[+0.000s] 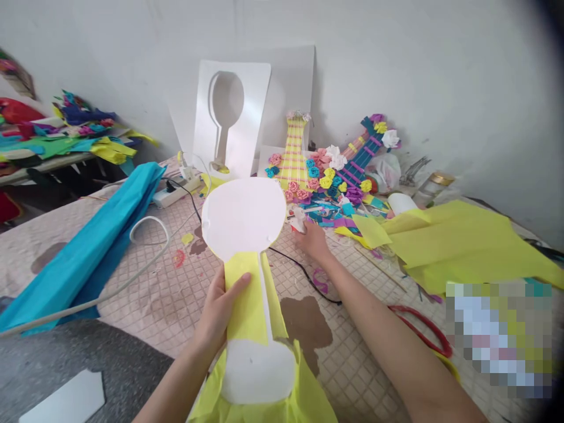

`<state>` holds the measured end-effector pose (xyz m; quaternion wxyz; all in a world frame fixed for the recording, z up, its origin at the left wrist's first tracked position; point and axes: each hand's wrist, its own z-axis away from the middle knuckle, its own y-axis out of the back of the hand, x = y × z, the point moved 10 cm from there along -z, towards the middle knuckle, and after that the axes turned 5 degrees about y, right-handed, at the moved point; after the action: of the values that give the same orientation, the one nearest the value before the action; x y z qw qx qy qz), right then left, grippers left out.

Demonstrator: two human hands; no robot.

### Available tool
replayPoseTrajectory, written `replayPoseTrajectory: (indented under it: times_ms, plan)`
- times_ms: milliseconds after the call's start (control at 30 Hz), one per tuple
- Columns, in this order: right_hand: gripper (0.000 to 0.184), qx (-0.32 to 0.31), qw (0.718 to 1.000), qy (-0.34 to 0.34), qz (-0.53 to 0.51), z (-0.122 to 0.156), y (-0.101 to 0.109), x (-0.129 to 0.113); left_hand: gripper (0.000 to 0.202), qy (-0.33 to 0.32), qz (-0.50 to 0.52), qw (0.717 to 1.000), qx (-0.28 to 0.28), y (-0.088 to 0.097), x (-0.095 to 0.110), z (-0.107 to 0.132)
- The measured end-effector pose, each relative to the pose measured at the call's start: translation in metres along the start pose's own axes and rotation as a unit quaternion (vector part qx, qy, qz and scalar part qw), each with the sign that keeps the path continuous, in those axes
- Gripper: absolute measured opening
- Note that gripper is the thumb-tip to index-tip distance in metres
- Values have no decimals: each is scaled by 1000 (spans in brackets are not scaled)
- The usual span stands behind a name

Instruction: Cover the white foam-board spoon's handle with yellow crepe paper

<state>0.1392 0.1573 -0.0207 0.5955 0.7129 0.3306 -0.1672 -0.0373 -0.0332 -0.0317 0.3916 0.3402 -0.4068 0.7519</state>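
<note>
Upright in my left hand [224, 299] is a white board cutout [245, 214], with a rounded top, a narrow neck and a wider lower part. Yellow crepe paper [247, 296] covers the neck under my thumb, and more yellow paper hangs loose around the lower part. To the right of the cutout, my right hand [312, 239] is closed around a white glue gun [298, 218] with a bit of red on it. The fingers hide part of the tool. Its tip points away from me, towards the paper scraps.
Finished paper-flower pieces [296, 153] lean by the wall, beside a white board [251, 111] with a cut-out opening. A blue paper roll [88, 247] lies left, yellow paper [458, 241] right. A power strip [174, 195], cords and red-handled scissors [427, 329] are on the table.
</note>
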Motion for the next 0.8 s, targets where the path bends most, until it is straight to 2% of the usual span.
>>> replayPoseTrajectory:
  times_ms: [100,200,300,400,500,600,700,800]
  plan:
    - [22,49,996,-9,-72,11,25,2,36,-21,1,1000,9,6,12,-3]
    - [20,98,981,-17,-167,33,56,2,32,-39,-6,999,-9,-2,20,-13]
    - [19,132,959,-13,-250,57,80,-3,30,-54,-21,998,-36,-26,26,-25]
    - [24,153,941,-13,-302,76,95,-6,31,-77,-24,995,-60,-61,34,-37]
    - [27,158,931,-21,-329,87,103,-6,29,-85,-27,992,-90,-97,36,-48]
    - [26,152,928,-40,-337,95,105,-5,26,-79,-35,990,-108,-123,30,-57]
    - [23,143,930,-68,-332,101,102,-2,26,-59,-34,990,-122,-134,18,-61]
    - [21,141,930,-92,-326,106,99,3,24,-19,-30,992,-121,-131,6,-63]
